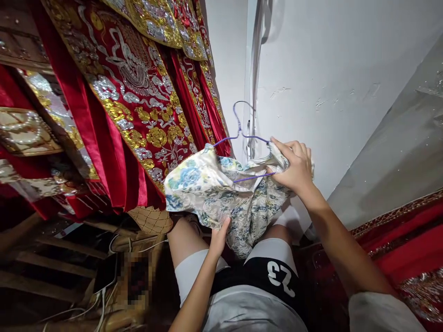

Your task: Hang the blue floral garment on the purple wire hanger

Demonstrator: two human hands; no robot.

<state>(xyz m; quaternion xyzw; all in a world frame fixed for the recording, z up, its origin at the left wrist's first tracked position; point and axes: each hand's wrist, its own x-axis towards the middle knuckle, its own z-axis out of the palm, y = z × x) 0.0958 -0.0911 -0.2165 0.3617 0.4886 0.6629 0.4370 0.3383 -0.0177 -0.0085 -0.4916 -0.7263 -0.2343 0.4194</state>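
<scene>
A blue-and-cream floral garment [221, 193] hangs on a thin purple wire hanger [242, 133] in front of me. My right hand [294, 168] is closed on the garment's right shoulder and the hanger's end. My left hand [218, 240] reaches up under the garment, its fingers closed on the lower fabric. Below are my knees and white shorts marked 23 [280, 279].
Red robes with gold and silver embroidery [131, 101] hang at the left. A white wall [328, 83] stands ahead. More red embroidered cloth [408, 249] lies at the right. White cables [104, 295] and wooden slats sit at the lower left.
</scene>
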